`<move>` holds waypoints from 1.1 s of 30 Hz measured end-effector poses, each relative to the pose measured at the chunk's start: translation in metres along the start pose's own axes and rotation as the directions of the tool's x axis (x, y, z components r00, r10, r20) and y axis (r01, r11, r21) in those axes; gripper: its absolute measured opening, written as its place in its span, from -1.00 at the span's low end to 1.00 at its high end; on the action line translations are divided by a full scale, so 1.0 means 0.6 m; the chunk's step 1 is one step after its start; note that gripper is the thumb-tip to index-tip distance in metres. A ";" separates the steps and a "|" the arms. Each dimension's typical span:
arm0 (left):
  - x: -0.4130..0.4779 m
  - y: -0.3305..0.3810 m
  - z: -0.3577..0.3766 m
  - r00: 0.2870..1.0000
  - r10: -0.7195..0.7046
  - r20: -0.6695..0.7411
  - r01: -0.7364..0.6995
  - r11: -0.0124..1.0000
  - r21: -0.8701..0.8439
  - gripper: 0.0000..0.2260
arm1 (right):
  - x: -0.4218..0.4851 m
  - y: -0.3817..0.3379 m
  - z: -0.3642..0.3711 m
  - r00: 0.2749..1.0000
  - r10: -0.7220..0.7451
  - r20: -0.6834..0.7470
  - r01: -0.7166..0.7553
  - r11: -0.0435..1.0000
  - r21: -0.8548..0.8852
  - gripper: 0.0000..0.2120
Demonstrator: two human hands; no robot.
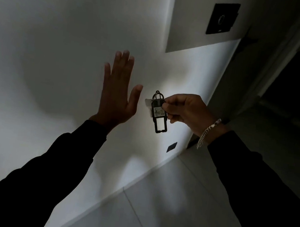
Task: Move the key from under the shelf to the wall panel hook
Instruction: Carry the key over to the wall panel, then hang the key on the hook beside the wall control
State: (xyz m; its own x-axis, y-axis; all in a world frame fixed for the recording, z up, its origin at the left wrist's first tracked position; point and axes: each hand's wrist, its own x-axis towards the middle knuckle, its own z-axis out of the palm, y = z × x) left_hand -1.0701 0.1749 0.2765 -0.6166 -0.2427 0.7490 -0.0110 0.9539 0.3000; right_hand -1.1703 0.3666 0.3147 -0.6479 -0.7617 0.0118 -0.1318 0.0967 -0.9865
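A: Nearest us, what's the right hand [184, 108] doing?

B: Its fingers [167, 107] are pinched shut on the key tag [160, 113], a black plastic fob with a number label. It hangs from that pinch in mid-air, just in front of the wall [58, 41] and apart from it. The key itself I can't make out; something pale sits behind the tag. I'd say it's held by the side so the metal ring [157, 94] at the top stays free for hooking.

A: And the left hand [118, 91]?

B: Flat open, fingers spread and pointing up, holding nothing, against or just off the wall. Which, I can't tell. Probably bracing.

A: Any containers?

B: None visible.

A: Farther off?

B: A raised white wall panel [192, 34] above, carrying a dark square plate [222, 18]. I can't see a hook, so the hanging is not yet done.
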 end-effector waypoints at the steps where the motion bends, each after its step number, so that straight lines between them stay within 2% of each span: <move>1: 0.022 0.010 0.024 1.000 0.000 -0.018 0.000 1.000 0.000 -0.42 | 0.015 0.002 -0.030 0.999 -0.033 -0.004 0.033 0.999 -0.025 -0.92; 4: 0.098 0.057 0.104 0.998 -0.013 -0.063 0.014 1.000 0.017 -0.43 | 0.058 0.002 -0.141 0.988 -0.148 -0.042 0.143 0.985 -0.096 -0.87; 7: 0.171 0.101 0.167 0.995 -0.032 -0.097 0.035 0.999 0.036 -0.43 | 0.095 0.002 -0.244 0.975 -0.205 -0.087 0.193 0.973 -0.128 -0.94; 12: 0.282 0.134 0.251 0.986 0.007 -0.166 0.010 0.995 0.101 -0.43 | 0.178 -0.013 -0.392 0.956 -0.287 -0.059 0.273 0.945 -0.178 -0.91; 15: 0.340 0.131 0.293 0.979 0.031 -0.201 0.000 0.988 0.152 -0.42 | 0.241 -0.028 -0.454 0.943 -0.330 -0.046 0.315 0.929 -0.194 -0.95; 21: 0.434 0.098 0.349 0.943 0.116 -0.313 -0.029 0.963 0.267 -0.42 | 0.361 -0.069 -0.522 0.902 -0.430 -0.040 0.422 0.898 -0.123 -0.88; 23: 0.455 0.086 0.362 0.937 0.124 -0.326 0.007 0.927 0.374 -0.42 | 0.394 -0.088 -0.537 0.893 -0.448 -0.049 0.444 0.893 -0.074 -0.87; 27: 0.469 0.085 0.390 0.936 0.119 -0.333 0.132 0.756 0.642 -0.42 | 0.450 -0.128 -0.567 0.874 -0.485 0.005 0.485 0.874 -0.037 -0.84; 33: 0.503 0.080 0.401 0.907 0.166 -0.387 0.190 0.657 0.729 -0.42 | 0.524 -0.155 -0.592 0.824 -0.565 0.044 0.561 0.824 0.078 -0.80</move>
State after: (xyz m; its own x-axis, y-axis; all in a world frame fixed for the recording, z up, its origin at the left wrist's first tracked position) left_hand -1.4463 0.1899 0.3745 -0.2568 -0.1296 0.9577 -0.6985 0.7098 -0.0912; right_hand -1.6279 0.3458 0.4683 -0.4264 -0.7106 0.5596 -0.4134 -0.3972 -0.8193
